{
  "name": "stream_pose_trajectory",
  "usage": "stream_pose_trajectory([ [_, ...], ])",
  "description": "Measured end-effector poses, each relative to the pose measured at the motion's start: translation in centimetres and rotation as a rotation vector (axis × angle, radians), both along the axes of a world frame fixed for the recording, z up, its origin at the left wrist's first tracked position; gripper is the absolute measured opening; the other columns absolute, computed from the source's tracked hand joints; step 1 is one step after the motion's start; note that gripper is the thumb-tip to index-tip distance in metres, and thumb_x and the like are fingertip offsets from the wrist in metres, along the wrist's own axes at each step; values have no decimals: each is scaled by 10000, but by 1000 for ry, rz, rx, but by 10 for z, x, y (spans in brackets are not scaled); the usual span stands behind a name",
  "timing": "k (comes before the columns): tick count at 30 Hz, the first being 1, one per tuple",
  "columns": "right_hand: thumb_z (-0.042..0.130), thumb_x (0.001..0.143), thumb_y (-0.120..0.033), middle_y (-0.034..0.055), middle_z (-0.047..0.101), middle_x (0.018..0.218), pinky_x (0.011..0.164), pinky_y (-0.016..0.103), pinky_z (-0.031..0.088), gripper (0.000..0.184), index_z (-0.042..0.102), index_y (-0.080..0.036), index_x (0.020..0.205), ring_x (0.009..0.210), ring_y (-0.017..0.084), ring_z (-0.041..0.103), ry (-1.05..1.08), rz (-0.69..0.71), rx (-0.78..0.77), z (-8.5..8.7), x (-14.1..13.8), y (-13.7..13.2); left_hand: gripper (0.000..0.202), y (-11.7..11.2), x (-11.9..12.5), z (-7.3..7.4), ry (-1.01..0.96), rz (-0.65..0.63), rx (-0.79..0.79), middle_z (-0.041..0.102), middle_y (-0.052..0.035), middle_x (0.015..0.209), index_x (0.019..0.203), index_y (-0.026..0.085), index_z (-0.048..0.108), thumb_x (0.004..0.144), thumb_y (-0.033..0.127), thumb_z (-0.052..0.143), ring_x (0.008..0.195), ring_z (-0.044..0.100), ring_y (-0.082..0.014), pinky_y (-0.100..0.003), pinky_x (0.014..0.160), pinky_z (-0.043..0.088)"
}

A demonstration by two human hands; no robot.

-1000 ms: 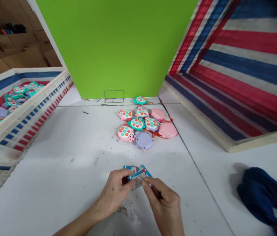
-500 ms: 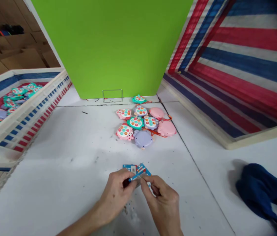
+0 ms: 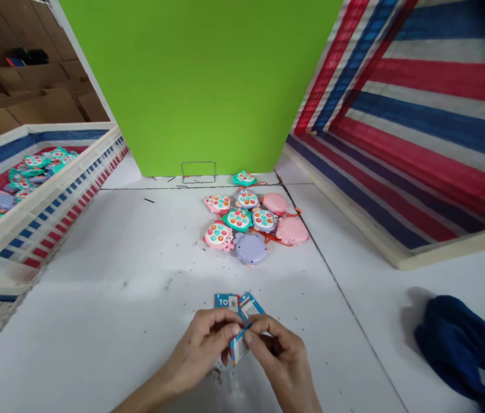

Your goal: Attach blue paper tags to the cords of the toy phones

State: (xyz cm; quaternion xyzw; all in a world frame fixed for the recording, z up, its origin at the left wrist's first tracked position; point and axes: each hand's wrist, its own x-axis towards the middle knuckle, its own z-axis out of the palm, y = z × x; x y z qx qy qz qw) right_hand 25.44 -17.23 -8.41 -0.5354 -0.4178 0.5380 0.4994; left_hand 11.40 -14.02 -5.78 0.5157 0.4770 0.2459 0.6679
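Low over the white table, a small blue-and-white printed card [image 3: 239, 347] is pinched between both hands. My left hand [image 3: 208, 344] grips its upper left edge with thumb and fingers. From the other side, my right hand [image 3: 279, 353] has thumb and forefinger on its upper right corner. Just beyond the fingers lie more blue cards on the table, one lettered card [image 3: 224, 300] and a tilted one [image 3: 251, 304]. Farther off sits a cluster of turtle-shaped toys, among them a purple toy [image 3: 251, 248], a pink toy [image 3: 218, 236] and a green toy [image 3: 238, 219].
On the left stands a white crate [image 3: 49, 212] of similar toys. A striped-lined crate [image 3: 397, 172] is tilted on the right, with dark blue cloth [image 3: 453, 344] in front. Behind rises a green panel [image 3: 199, 86] with a wire frame [image 3: 198, 172] at its foot.
The card has turned from nearly flat to hanging downward, showing its printed face. Both hands have shifted slightly, and more of the cards behind them shows.
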Motion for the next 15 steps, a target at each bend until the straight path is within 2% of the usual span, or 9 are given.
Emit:
stream_pose_trajectory([
  [3,634,698,-346,8,586,676,487,191,422,227,535,-173,588,567,121,518,-2,-48,4,-2,-3,-2,231,0,3,1,92,-26,65,436,26,549,706,121,574,797,299,458,509,411,-89,-180,481,321],
  [5,629,694,-380,23,630,742,447,179,425,200,601,-182,701,555,124,541,-18,-79,2,-2,-4,-3,212,-2,5,2,210,-86,191,430,26,548,653,128,559,793,223,432,517,387,-88,-184,491,297],
  [7,610,706,-397,34,654,823,403,171,404,260,637,-200,873,515,112,539,-48,-67,0,-3,-4,-4,215,-4,5,3,325,-177,354,439,21,563,607,131,543,777,160,414,535,376,-91,-198,516,288],
  [9,607,707,-398,27,655,777,372,171,365,297,651,-203,926,440,88,486,-90,-20,2,-6,-3,-5,211,-4,5,3,377,-237,439,439,18,566,576,126,528,750,118,408,537,369,-93,-205,525,282],
  [12,613,691,-406,-2,610,638,342,174,258,250,670,-186,795,366,47,329,-136,84,-1,-14,-3,-4,170,-1,3,8,344,-186,326,427,27,540,585,117,553,695,84,428,518,356,-85,-192,486,260],
  [15,571,702,-450,-25,513,559,360,186,171,298,632,-161,659,379,38,253,-153,165,-28,-22,-4,-4,168,4,1,16,296,-106,213,420,33,513,600,107,587,683,91,442,499,351,-78,-183,460,245],
])
